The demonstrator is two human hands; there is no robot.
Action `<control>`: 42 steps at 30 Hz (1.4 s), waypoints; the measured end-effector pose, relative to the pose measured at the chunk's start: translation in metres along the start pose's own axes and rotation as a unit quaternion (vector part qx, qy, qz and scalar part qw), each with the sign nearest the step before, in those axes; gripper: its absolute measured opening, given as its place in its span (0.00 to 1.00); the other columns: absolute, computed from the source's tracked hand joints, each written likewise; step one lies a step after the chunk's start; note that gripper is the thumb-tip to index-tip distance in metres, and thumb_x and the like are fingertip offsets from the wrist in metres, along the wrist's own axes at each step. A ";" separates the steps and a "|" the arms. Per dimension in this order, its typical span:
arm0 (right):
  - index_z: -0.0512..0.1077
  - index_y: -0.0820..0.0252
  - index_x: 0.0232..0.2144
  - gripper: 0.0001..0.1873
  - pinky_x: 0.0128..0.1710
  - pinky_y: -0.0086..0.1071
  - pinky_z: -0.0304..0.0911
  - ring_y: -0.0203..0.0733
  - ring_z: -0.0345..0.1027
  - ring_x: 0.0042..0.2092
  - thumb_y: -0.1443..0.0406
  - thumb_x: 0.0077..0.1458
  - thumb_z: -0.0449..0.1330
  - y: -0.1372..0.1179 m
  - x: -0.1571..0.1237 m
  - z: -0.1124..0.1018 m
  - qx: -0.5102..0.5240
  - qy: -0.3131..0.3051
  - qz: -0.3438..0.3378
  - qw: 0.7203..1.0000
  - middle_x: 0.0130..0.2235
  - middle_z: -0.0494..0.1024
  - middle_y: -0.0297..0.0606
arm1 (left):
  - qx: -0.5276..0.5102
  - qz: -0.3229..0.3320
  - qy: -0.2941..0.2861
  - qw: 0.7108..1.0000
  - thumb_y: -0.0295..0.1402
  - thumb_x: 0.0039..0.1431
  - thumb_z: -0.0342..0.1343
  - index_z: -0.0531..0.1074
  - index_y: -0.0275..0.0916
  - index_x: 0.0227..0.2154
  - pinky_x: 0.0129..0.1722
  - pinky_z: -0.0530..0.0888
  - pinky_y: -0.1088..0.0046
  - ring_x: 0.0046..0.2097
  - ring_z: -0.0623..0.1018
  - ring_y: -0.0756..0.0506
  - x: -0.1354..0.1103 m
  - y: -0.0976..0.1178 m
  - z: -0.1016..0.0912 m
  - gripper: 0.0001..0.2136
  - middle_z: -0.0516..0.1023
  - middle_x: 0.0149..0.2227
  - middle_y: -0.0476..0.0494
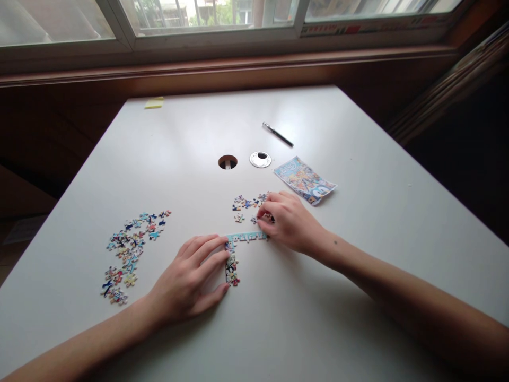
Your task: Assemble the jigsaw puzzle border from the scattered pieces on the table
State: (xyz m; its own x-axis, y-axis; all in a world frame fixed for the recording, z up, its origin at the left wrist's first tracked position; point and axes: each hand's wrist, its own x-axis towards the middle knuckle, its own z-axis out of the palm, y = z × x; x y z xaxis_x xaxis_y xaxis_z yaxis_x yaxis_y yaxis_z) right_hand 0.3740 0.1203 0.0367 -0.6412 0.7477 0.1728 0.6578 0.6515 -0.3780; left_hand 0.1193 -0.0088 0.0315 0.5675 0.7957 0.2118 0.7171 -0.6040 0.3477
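Note:
A partly joined jigsaw puzzle [231, 265] forms a corner, with a light-blue top strip and a colourful strip running down its left side. My left hand [194, 276] lies on the table with fingers apart, their tips touching the puzzle's left edge. Above the right end of the top strip, my right hand [288, 223] is closed in a pinch. A small jigsaw piece [253, 218] shows at its thumb and forefinger tips. Several loose pieces [247, 202] lie just beyond, some partly hidden by the right hand.
A larger spread of loose jigsaw pieces [133, 246] lies on the left of the white table [191, 138]. A creased picture sheet [305, 180], a black pen [278, 135], a round metal cover [260, 159], a cable hole [227, 162] and yellow sticky notes [154, 103] are farther back.

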 end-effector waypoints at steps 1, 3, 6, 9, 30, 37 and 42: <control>0.76 0.60 0.29 0.04 0.44 0.38 0.58 0.45 0.66 0.39 0.69 0.55 0.61 0.000 0.000 0.001 0.004 0.002 0.003 1.000 0.34 0.76 0.40 | 0.000 0.002 0.001 1.000 0.33 0.62 0.57 0.67 0.39 0.56 0.62 0.66 0.51 0.64 0.66 0.34 0.001 0.000 0.000 0.19 0.68 0.63 0.34; 0.76 0.60 0.29 0.03 0.42 0.38 0.58 0.44 0.66 0.38 0.70 0.54 0.61 0.002 0.001 0.004 0.009 0.007 0.003 1.000 0.34 0.75 0.39 | 0.000 0.003 0.003 1.000 0.33 0.61 0.57 0.67 0.38 0.55 0.62 0.66 0.52 0.64 0.66 0.34 0.001 0.001 -0.001 0.19 0.68 0.62 0.34; 0.75 0.60 0.29 0.03 0.42 0.38 0.58 0.45 0.67 0.39 0.70 0.53 0.61 0.003 0.001 0.004 0.005 0.020 -0.007 1.000 0.34 0.75 0.40 | -0.001 0.002 0.005 1.000 0.33 0.61 0.57 0.67 0.38 0.55 0.62 0.66 0.52 0.64 0.66 0.34 0.002 0.001 0.000 0.19 0.68 0.62 0.34; 0.75 0.60 0.31 0.02 0.44 0.39 0.60 0.47 0.68 0.40 0.69 0.54 0.61 -0.006 -0.002 -0.005 0.012 0.028 -0.024 0.999 0.36 0.75 0.41 | -0.003 0.004 0.013 1.000 0.33 0.60 0.58 0.68 0.39 0.55 0.61 0.66 0.52 0.63 0.67 0.34 0.000 -0.001 0.002 0.20 0.69 0.62 0.34; 0.72 0.63 0.35 0.04 0.36 0.36 0.68 0.42 0.67 0.35 0.73 0.56 0.58 -0.078 -0.053 0.007 0.087 -0.135 -0.147 0.976 0.37 0.73 0.44 | -0.008 -0.003 0.006 1.000 0.37 0.63 0.55 0.68 0.38 0.55 0.62 0.64 0.52 0.64 0.65 0.35 -0.003 -0.003 0.005 0.19 0.67 0.63 0.35; 0.71 0.63 0.32 0.01 0.32 0.36 0.66 0.42 0.64 0.32 0.70 0.56 0.60 -0.087 -0.062 0.013 0.034 -0.140 -0.172 0.975 0.35 0.72 0.42 | -0.006 -0.004 0.006 1.000 0.35 0.63 0.55 0.68 0.39 0.54 0.63 0.64 0.52 0.64 0.65 0.35 -0.003 -0.003 0.004 0.18 0.67 0.63 0.34; 0.71 0.63 0.32 0.06 0.33 0.35 0.65 0.41 0.64 0.33 0.71 0.59 0.55 -0.086 -0.064 0.019 0.049 -0.128 -0.164 0.977 0.34 0.72 0.42 | -0.006 -0.001 0.009 1.000 0.35 0.63 0.55 0.68 0.37 0.54 0.62 0.64 0.53 0.64 0.66 0.35 -0.003 -0.002 0.004 0.18 0.68 0.62 0.34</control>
State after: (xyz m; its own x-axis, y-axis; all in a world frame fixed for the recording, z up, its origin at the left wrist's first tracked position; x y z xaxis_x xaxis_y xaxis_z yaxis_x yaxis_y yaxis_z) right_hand 0.3505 0.0141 0.0409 -0.8968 0.4368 0.0708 0.3681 0.8252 -0.4285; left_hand 0.1179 -0.0096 0.0263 0.5580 0.7981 0.2273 0.7135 -0.6013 0.3598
